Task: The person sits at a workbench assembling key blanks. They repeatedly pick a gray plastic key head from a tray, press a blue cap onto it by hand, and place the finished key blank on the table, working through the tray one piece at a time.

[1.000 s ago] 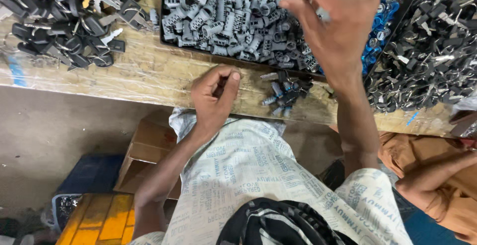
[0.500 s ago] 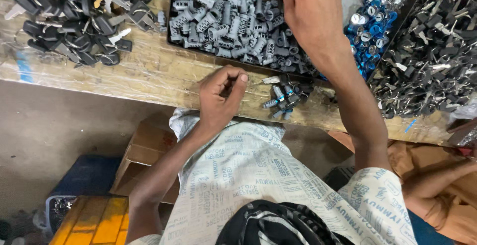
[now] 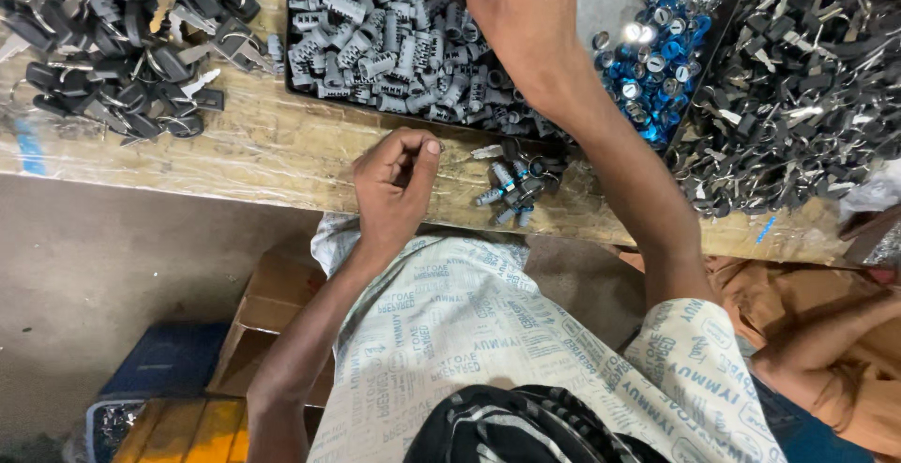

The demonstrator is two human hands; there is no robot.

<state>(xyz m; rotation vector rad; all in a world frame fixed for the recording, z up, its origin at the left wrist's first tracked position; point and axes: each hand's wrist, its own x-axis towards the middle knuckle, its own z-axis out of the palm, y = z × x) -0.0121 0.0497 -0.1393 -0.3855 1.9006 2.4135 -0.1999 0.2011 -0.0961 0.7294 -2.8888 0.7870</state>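
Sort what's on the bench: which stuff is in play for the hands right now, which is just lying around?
In play:
- left hand, curled at the bench edge
- right hand over the tray of grey cylinders
- small pile of assembled pieces

Lying about:
- blue caps
- black key heaps
- cardboard box

The right hand (image 3: 521, 13) has moved. A second ago it was up in the air over the tray of grey pieces (image 3: 394, 41), fingers spread. Now it is lower, reaching down into the far end of that tray. The left hand (image 3: 394, 186) has curled up more, thumb tip against the fingers, and sits a bit farther from the little pile of finished parts (image 3: 511, 186).
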